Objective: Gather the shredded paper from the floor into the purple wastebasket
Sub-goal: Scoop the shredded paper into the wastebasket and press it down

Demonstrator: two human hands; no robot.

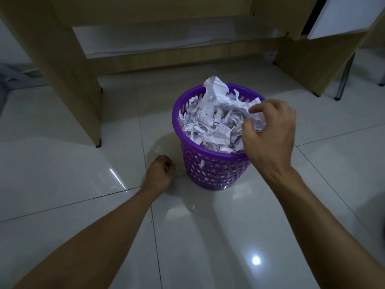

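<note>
The purple wastebasket (210, 170) stands upright on the white tiled floor, filled to the rim with shredded paper (210, 124); a larger crumpled white piece (216, 88) sticks up at its far side. My right hand (270, 134) hovers over the basket's right rim, fingers curled around a clump of shreds on top of the heap. My left hand (160, 174) is down at the floor just left of the basket's base, fingers closed; a tiny white scrap seems pinched in them, too small to be sure.
A wooden desk leg panel (68, 80) stands to the left and another desk panel (312, 59) to the right behind the basket. A metal chair leg (343, 78) is at far right. Glossy tiles (208, 236) spread in front of me.
</note>
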